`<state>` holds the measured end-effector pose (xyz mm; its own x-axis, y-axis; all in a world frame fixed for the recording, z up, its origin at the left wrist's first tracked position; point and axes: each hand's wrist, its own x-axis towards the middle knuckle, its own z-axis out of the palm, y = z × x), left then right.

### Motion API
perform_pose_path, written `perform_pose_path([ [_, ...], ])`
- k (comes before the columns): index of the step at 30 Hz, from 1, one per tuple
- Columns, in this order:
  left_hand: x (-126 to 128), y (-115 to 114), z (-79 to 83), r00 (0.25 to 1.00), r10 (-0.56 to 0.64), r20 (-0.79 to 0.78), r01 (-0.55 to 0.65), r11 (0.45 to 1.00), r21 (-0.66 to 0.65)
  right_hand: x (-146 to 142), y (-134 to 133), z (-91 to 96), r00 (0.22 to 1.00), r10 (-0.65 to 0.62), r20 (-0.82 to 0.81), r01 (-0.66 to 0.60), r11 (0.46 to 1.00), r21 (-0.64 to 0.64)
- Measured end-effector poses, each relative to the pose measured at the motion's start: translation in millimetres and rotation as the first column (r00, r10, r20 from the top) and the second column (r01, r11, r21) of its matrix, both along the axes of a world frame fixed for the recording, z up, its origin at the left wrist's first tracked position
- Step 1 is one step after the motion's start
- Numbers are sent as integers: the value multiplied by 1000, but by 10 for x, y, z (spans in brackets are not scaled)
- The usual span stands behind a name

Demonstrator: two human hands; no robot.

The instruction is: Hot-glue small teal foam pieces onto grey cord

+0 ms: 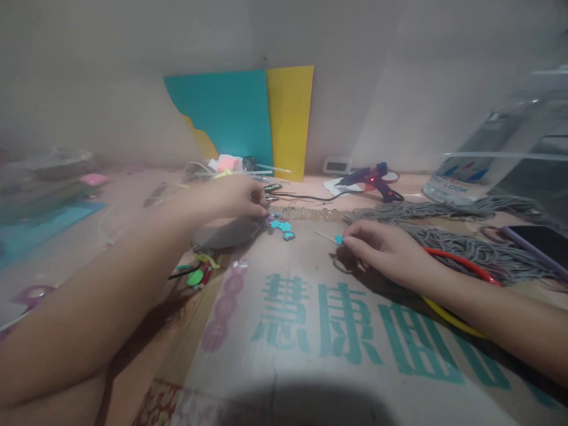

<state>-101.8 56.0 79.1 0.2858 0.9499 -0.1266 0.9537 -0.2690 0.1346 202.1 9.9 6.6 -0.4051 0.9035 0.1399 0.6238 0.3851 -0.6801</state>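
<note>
My left hand reaches in over the far side of the board, its thumb and fingertips pressed together. What those fingers hold, if anything, is hidden. Just beyond them, small turquoise flower-like pieces lie near a little rounded turquoise piece with a dark edge. To the right, my right hand pinches a small teal piece. From that piece a thin pale stick points left. A dark hair tie-like ring lies under the right fingertips. Printed cardboard spreads beneath both hands.
At the back, teal and yellow sheets lean on the wall. A glue gun with a red light stands right of them. Grey cord bundles, a phone and a large clear bottle occupy the right side.
</note>
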Motion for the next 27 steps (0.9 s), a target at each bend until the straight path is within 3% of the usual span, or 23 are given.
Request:
perform_pose_path([
  [5,79,-165,252,991,40,129,-47,998,47,0,-13,3,1000,7,-1,-7,1000,-16],
  [13,41,-306,418,975,-20,220,21,1000,-3,-30,-15,35,1000,12,25,-12,1000,-8],
  [22,-14,-302,437,939,-44,341,90,988,-122,-37,-22,45,999,2,42,-1,1000,-18],
  [27,-37,-282,417,954,-69,293,97,992,-83,-34,-9,34,998,12,54,-12,1000,-12],
])
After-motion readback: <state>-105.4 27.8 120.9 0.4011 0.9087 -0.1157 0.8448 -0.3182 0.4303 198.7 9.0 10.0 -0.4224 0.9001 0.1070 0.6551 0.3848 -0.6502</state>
